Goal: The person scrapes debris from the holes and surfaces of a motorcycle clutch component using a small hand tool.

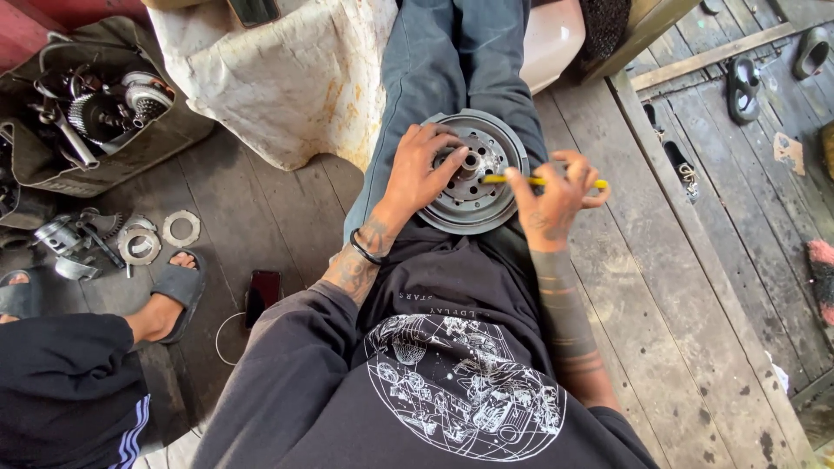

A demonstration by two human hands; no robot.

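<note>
A round grey metal clutch drum (483, 201) with holes and a central hub rests on my lap. My left hand (419, 174) lies on its left side, fingers gripping the inner plate near the hub. My right hand (554, 195) holds a thin yellow-handled tool (532, 181), its tip pointing toward the hub of the drum. My legs in grey trousers stretch away from me.
A dark box (91, 113) of metal parts stands at the far left. Loose rings and gears (139, 243) lie on the wooden floor. Another person's sandalled foot (169, 300) and a phone (263, 295) are at left. Sandals (743, 87) lie at the right.
</note>
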